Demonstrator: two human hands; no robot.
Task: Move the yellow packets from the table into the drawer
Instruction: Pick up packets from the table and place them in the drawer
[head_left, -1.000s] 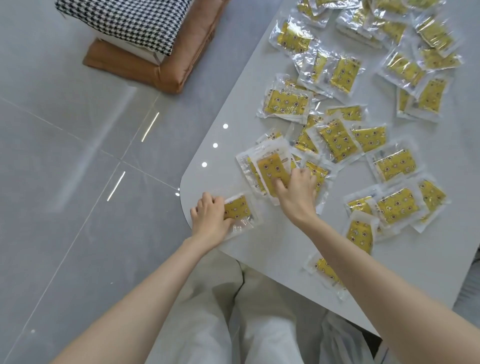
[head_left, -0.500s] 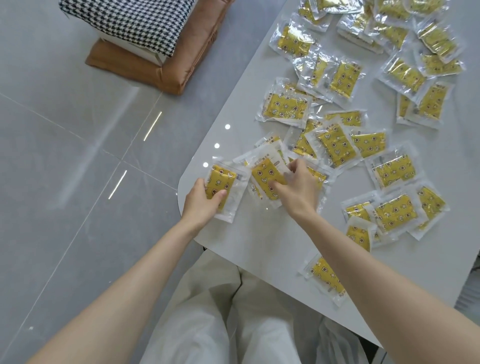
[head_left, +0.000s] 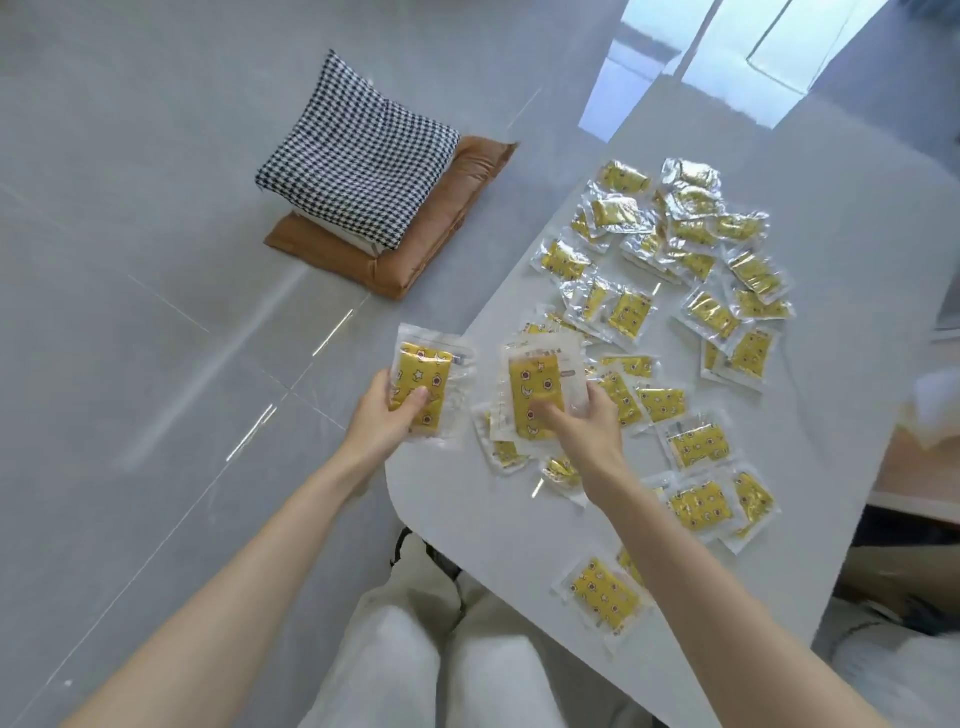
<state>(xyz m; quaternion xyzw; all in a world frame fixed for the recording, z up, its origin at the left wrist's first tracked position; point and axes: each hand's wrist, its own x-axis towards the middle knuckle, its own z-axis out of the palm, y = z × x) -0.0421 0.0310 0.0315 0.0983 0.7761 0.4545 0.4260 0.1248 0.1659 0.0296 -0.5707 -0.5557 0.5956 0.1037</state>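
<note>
Her left hand (head_left: 384, 421) grips one yellow packet (head_left: 422, 387) beyond the worktop (head_left: 519, 525) edge; her right hand (head_left: 587, 426) pinches another packet (head_left: 535, 395) above the scattered packets (head_left: 698, 312)

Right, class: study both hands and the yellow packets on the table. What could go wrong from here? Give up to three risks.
1. The left hand holds a single packet past the table edge, above the floor; a slip would probably drop it there.
2. The right hand pinches what looks like a loose stack of glossy packets; one could slide out.
3. The nearest packet lies close to the table edge beside the right forearm and could be brushed off.
</note>
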